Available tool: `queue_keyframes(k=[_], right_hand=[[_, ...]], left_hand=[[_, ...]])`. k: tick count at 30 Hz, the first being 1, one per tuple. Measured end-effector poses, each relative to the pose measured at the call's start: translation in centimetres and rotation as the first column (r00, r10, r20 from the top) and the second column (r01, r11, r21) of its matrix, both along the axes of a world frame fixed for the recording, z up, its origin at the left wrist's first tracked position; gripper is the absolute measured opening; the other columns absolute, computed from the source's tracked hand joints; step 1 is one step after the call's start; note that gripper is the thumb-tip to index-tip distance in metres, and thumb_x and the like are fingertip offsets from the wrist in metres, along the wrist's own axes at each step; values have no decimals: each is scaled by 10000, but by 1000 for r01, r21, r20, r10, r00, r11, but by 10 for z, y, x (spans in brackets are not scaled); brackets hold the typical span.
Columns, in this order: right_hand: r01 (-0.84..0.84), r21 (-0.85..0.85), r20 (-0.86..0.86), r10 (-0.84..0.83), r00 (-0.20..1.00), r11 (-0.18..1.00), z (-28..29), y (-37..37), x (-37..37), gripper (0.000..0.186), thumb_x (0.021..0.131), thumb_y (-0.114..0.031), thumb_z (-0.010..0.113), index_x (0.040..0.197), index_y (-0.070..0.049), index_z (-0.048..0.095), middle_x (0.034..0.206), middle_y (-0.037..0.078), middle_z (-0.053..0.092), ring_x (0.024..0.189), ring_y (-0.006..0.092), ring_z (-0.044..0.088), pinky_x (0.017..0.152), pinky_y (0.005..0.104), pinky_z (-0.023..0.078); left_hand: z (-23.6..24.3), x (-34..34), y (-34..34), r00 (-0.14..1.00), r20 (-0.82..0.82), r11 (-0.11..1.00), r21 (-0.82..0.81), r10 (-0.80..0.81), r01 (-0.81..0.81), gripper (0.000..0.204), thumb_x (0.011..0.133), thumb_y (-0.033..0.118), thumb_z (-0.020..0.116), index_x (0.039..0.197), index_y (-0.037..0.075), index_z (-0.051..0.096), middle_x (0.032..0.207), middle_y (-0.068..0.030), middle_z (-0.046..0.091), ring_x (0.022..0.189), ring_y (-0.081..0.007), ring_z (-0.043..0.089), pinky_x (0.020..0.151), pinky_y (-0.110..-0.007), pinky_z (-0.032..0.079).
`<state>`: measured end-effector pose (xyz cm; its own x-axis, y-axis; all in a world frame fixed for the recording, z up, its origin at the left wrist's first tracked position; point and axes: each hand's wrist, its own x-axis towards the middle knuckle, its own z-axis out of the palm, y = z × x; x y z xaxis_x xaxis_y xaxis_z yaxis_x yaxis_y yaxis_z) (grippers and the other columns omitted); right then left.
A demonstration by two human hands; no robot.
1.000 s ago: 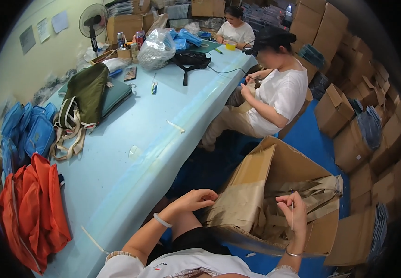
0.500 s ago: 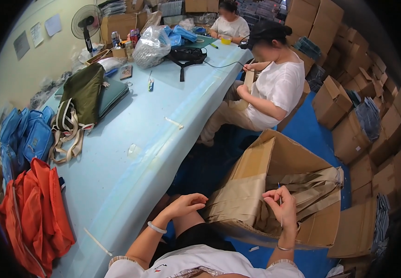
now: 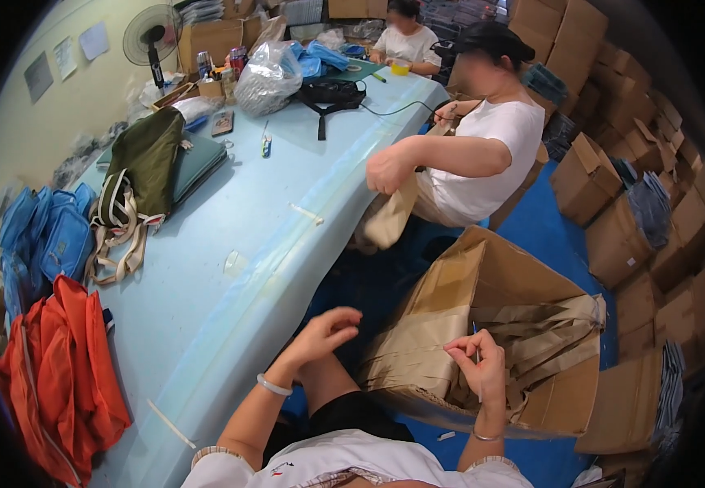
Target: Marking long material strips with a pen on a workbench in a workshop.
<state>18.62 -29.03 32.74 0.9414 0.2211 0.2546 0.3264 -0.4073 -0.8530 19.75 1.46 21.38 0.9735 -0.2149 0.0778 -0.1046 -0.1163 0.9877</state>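
My left hand (image 3: 328, 332) hovers beside the table's edge with its fingers loosely curved and apart, nothing visible in it. Over the carton, my right hand (image 3: 482, 363) pinches a thin blue-tipped stick-like tool (image 3: 474, 328); its exact kind is too small to make out. Below and around that hand lie beige fabric strips (image 3: 413, 350), draped over the near-left side of an open cardboard box (image 3: 564, 398) and heaped inside it.
A pale-blue covered table (image 3: 206, 325) runs along my left, with red fabric (image 3: 63, 382), blue bags (image 3: 63, 232) and an olive bag (image 3: 149, 159) on it. Across the box, a seated co-worker (image 3: 482, 163) holds a beige strip (image 3: 393, 215). Stacked cartons (image 3: 584, 179) line the right.
Both my hands have shifted slightly; the left rose and the right moved a little left. The co-worker's near arm has swung out toward the table, pulling a beige strip along.
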Motion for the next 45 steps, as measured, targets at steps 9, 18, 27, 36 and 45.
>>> queue_keyframes(k=[9, 18, 27, 36, 45], right_hand=[[18, 45, -11, -18, 1000, 999, -2, 0, -1, 300, 818, 16, 708, 741, -32, 422, 822, 157, 714, 762, 165, 679, 691, 266, 523], [-22, 59, -36, 24, 999, 998, -9, -1, -3, 308, 822, 5, 712, 747, -43, 417, 819, 165, 712, 784, 186, 700, 691, 264, 523], [-109, 42, -128, 114, 985, 993, 11, -12, -3, 315, 815, 15, 712, 733, -51, 416, 822, 155, 718, 797, 172, 701, 684, 265, 526], [-621, -68, 240, 617, 750, 781, 90, 110, 115, 241, 800, 14, 708, 783, -29, 472, 994, 146, 699, 899, 238, 673, 771, 314, 506], [-907, -51, -333, 849, 410, 418, 59, 196, 171, 353, 698, 22, 671, 793, -112, 358, 733, 39, 559, 671, 103, 495, 643, 226, 409]], left_hand=[[69, 162, 22, 898, -316, 772, -468, 307, -429, 467, 1008, 390, 466, 1328, 50, 450, 1190, -110, 588, 1016, -200, 612, 818, -324, 534], [-8, 249, 47, 955, -217, 928, -353, -203, 118, 214, 840, 101, 687, 1044, 41, 664, 896, -54, 669, 780, -145, 642, 630, -291, 533], [88, 152, 52, 934, -351, 998, 4, 60, -63, 230, 926, 236, 639, 1089, 75, 662, 911, 4, 684, 771, -78, 616, 669, -263, 504], [106, 67, 67, 1000, -28, 999, 29, -13, 14, 262, 884, 323, 667, 905, 63, 694, 786, 17, 641, 745, -76, 564, 667, -275, 469], [123, -33, 68, 987, 115, 989, 84, 113, -123, 323, 811, 316, 736, 858, 2, 679, 731, -66, 649, 681, -131, 559, 616, -325, 460]])
